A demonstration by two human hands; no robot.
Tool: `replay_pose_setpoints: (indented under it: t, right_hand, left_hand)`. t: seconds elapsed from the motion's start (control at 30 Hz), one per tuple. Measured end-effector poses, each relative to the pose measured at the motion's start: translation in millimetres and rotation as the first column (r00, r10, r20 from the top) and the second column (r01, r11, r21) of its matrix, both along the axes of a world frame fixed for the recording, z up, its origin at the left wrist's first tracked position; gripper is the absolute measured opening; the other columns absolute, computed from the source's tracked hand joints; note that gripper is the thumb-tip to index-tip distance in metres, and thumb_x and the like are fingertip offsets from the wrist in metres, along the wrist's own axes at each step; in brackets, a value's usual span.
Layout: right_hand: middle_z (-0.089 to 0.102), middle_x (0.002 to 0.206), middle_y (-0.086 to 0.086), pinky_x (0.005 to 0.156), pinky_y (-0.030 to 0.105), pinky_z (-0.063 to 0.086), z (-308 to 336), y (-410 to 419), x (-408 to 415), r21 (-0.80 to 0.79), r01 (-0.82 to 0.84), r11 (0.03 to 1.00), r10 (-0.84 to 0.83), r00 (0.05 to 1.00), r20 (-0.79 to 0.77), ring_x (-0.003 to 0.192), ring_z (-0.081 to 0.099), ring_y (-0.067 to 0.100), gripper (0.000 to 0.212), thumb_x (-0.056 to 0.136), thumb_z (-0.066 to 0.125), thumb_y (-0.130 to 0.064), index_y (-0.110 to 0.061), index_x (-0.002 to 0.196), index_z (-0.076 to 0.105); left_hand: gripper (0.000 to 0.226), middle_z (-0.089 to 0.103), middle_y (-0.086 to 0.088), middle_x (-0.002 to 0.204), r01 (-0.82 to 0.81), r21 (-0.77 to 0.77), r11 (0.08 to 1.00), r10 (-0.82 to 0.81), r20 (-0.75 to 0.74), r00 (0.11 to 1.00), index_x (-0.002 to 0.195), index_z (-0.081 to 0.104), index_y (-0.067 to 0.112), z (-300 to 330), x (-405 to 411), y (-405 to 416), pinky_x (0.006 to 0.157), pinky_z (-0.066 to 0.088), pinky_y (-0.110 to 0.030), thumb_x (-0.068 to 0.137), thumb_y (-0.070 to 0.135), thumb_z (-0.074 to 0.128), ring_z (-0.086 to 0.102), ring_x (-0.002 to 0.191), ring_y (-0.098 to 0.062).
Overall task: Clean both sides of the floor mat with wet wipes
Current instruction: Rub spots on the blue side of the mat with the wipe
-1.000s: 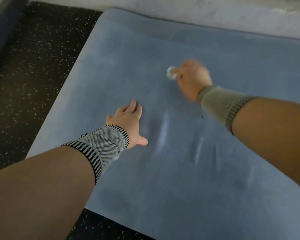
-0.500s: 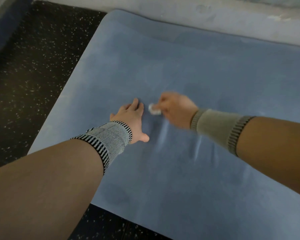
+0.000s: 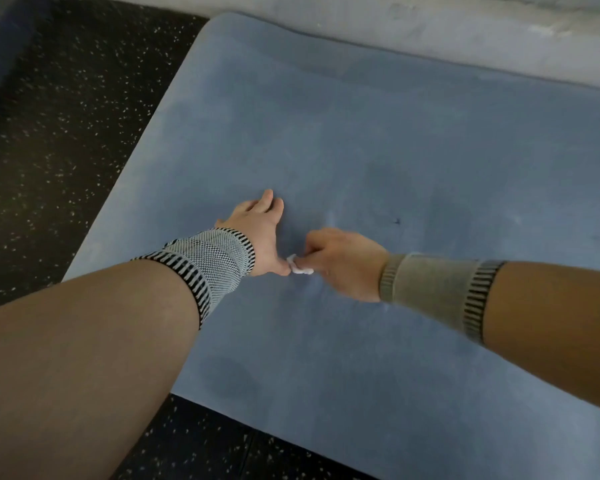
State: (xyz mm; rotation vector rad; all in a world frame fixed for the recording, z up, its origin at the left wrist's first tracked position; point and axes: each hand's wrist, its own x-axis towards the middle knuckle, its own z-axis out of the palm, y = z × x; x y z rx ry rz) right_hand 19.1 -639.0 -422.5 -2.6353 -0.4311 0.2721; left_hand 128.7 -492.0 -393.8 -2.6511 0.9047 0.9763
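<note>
Wipe (image 3: 299,267), seemingly nearer left hand (image 3: 257,233) than before

A gym-like room: black speckled rubber flooring (image 3: 49,133) under a blue floor mat (image 3: 361,133).

Your right hand (image 3: 343,261) is motion-blurred and its grip hides most of the wet wipe (image 3: 300,268); the floor mat (image 3: 361,140) runs off the frame's right and lower right.

Open mat (image 3: 378,133) beyond both hands
</note>
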Motion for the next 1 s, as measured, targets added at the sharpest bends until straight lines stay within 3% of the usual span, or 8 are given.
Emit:
replay_pose_setpoints:
  t: [0.1, 0.23, 0.37, 0.47, 0.53, 0.67, 0.83, 1.0]
  right_hand:
    - [0.052, 0.076, -0.004, 0.062, 0.028, 0.036, 2, -36, 41, -0.054, 0.301, 0.952, -0.282, 0.934, 0.221, 0.072, 0.049, 0.019, 0.025, 0.086, 0.06, -0.045, -0.021, 0.077, 0.06]
    - [0.05, 0.101, 0.015, 0.072, 0.032, 0.04, 4, -65, 73, -0.125, 0.638, 0.76, -0.622, 0.77, 0.143, 0.093, 0.055, 0.035, 0.015, 0.094, 0.046, -0.014, -0.011, 0.097, 0.06]
    - [0.056, 0.094, 0.015, 0.066, 0.029, 0.032, -2, -3, 29, -0.046, 0.472, 0.881, -0.463, 0.877, 0.128, 0.086, 0.055, 0.031, 0.023, 0.095, 0.049, -0.033, -0.011, 0.092, 0.057]
    - [0.05, 0.103, 0.009, 0.062, 0.026, 0.028, 5, 33, -21, -0.075, 0.074, 0.994, -0.083, 0.99, -0.113, 0.083, 0.05, 0.027, 0.026, 0.092, 0.049, -0.011, -0.015, 0.117, 0.057]
    - [0.048, 0.086, -0.003, 0.052, 0.023, 0.027, 15, 29, -30, -0.047, -0.023, 0.999, 0.012, 0.974, -0.228, 0.07, 0.046, 0.02, 0.011, 0.092, 0.054, -0.023, -0.031, 0.098, 0.059]
    - [0.052, 0.082, 0.001, 0.059, 0.029, 0.036, 25, -5, 19, -0.131, 0.23, 0.964, -0.222, 0.972, 0.073, 0.07, 0.047, 0.021, 0.019, 0.092, 0.052, -0.04, -0.023, 0.089, 0.06]
    - [0.051, 0.077, 0.003, 0.056, 0.028, 0.031, 1, 17, -3, -0.061, 0.692, 0.719, -0.683, 0.72, 0.125, 0.068, 0.037, 0.022, 0.019, 0.092, 0.054, -0.027, -0.018, 0.075, 0.055]
    - [0.049, 0.078, -0.001, 0.054, 0.021, 0.031, 3, 82, -70, -0.059, 0.453, 0.89, -0.453, 0.892, 0.018, 0.062, 0.047, 0.014, 0.013, 0.093, 0.054, -0.031, -0.027, 0.088, 0.066]
  left_hand:
    - [0.119, -0.016, 0.005, 0.161, -0.014, -0.001, 1.0, 0.014, -0.01, 1.0, 0.154, -0.005, 0.019, 0, 2, 2, 0.116, 0.023, -0.05, 0.073, 0.05, 0.075, -0.001, 0.148, -0.022]
    - [0.116, -0.016, 0.006, 0.161, -0.014, 0.004, 1.0, 0.014, -0.013, 1.0, 0.154, -0.008, 0.019, -2, 1, 2, 0.116, 0.023, -0.05, 0.076, 0.045, 0.074, 0.0, 0.148, -0.021]
    - [0.111, -0.016, 0.003, 0.161, 0.015, 0.012, 1.0, -0.015, -0.023, 1.0, 0.154, -0.006, 0.018, -3, 6, 3, 0.117, 0.021, -0.049, 0.078, 0.036, 0.072, 0.0, 0.149, -0.022]
    - [0.1, -0.016, -0.001, 0.161, 0.051, 0.016, 0.999, -0.05, -0.037, 0.998, 0.154, -0.006, 0.016, 1, 10, 2, 0.12, 0.015, -0.042, 0.085, 0.026, 0.065, -0.001, 0.149, -0.024]
    - [0.092, -0.016, -0.003, 0.161, 0.061, 0.031, 0.998, -0.06, -0.033, 0.998, 0.154, -0.006, 0.014, 7, 11, 1, 0.12, 0.013, -0.033, 0.089, 0.022, 0.059, 0.0, 0.149, -0.025]
    - [0.089, -0.019, 0.001, 0.16, 0.085, 0.063, 0.994, -0.084, -0.027, 0.996, 0.153, -0.01, 0.016, 11, 6, 3, 0.119, 0.018, -0.042, 0.091, 0.02, 0.054, -0.002, 0.149, -0.023]
    - [0.093, -0.008, 0.003, 0.162, 0.128, -0.064, 0.99, -0.128, 0.008, 0.992, 0.155, 0.001, 0.019, 4, 14, 12, 0.116, 0.024, -0.05, 0.086, 0.028, 0.064, 0.005, 0.148, -0.024]
    - [0.07, 0.012, 0.003, 0.16, 0.067, -0.188, 0.98, -0.041, 0.138, 0.99, 0.147, 0.029, 0.021, 10, -15, 35, 0.111, 0.032, -0.049, 0.088, 0.03, 0.065, 0.022, 0.143, -0.025]
